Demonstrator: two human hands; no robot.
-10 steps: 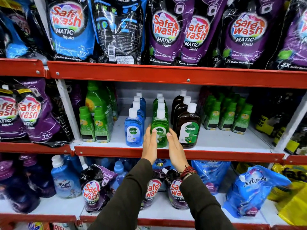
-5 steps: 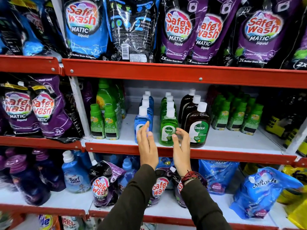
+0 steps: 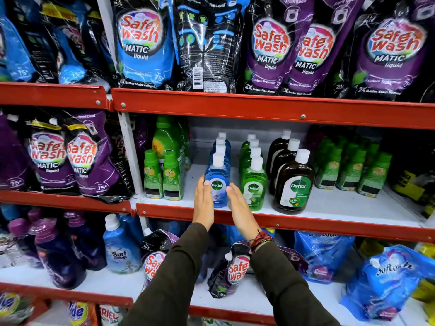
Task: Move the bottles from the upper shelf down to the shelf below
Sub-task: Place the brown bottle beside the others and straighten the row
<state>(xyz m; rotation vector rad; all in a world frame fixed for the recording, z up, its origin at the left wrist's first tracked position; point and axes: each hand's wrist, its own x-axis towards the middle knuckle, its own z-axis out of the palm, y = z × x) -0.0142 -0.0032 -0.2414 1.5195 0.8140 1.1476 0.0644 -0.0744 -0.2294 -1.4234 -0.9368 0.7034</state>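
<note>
Three rows of Dettol bottles stand on the middle shelf [image 3: 329, 208]. The front blue bottle [image 3: 217, 182] leads the left row, the front green bottle [image 3: 254, 188] the middle row, and the front brown bottle [image 3: 294, 184] the right row. My left hand [image 3: 203, 203] lies flat against the blue bottle's left side. On its right side my right hand [image 3: 239, 208] is flat too, fingertips at the label. Neither hand's fingers curl around it. The lower shelf [image 3: 254, 295] lies beneath my forearms.
Small green bottles [image 3: 162, 175] stand left of the Dettol rows and more [image 3: 353, 170] to the right. Safe Wash pouches [image 3: 235, 269] and a Surf Excel bottle [image 3: 120, 248] crowd the lower shelf. A red shelf lip [image 3: 306, 224] runs along the front.
Both hands have shifted left, from either side of the front green bottle to either side of the front blue bottle. No bottle has left its place.
</note>
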